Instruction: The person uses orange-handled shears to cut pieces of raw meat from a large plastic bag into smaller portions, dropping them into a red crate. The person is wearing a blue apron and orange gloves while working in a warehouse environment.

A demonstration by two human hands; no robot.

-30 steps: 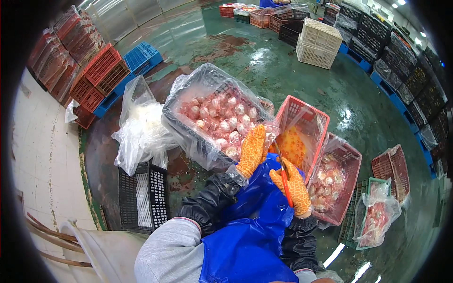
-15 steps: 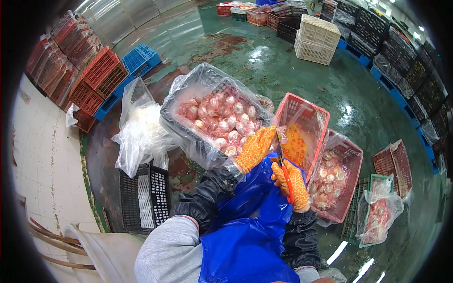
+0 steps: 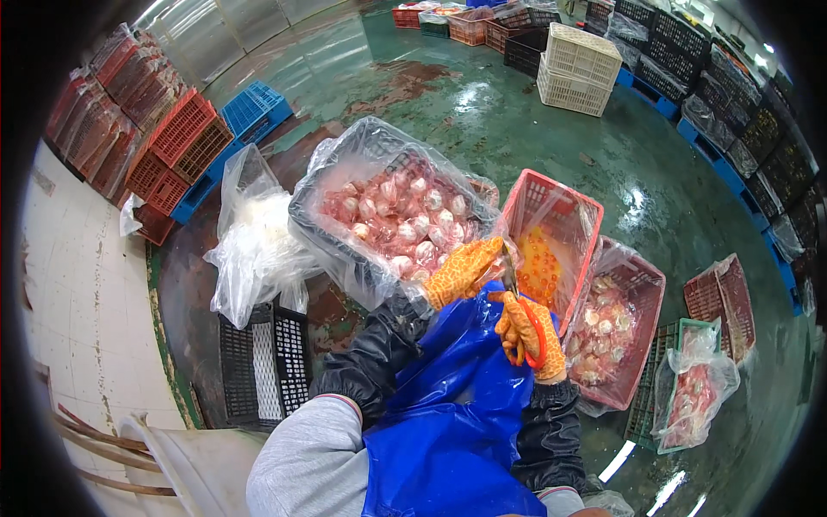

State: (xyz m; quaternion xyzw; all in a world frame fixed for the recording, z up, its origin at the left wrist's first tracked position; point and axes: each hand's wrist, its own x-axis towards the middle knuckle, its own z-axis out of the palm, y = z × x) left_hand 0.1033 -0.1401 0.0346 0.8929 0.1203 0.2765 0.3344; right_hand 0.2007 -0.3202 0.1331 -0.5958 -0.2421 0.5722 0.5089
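Both my hands wear orange patterned gloves above the blue apron (image 3: 465,388). My right hand (image 3: 527,332) is closed on scissors (image 3: 540,334) with red handles; their dark blades point away from me, beside my left fingertips. My left hand (image 3: 463,271) is closed, fingers pointing right, on a pinkish fleshy piece (image 3: 492,270) mostly hidden by the glove. Just beyond it, a dark plastic-lined crate (image 3: 320,226) holds many round, whitish lumps in reddish flesh (image 3: 405,211). Beyond my right hand, a red lined crate (image 3: 551,191) contains orange, yolk-like balls (image 3: 539,263).
Another red crate (image 3: 642,345) of pale reddish lumps stands at right, beside a green crate (image 3: 646,401) with a bagged load. A white plastic bag (image 3: 263,233) and black crate (image 3: 284,362) are at left. Stacked crates (image 3: 581,69) line the far wet floor.
My left hand has drawn slightly back to the left. The scissors have turned a little in my right hand, and less of their blades shows.
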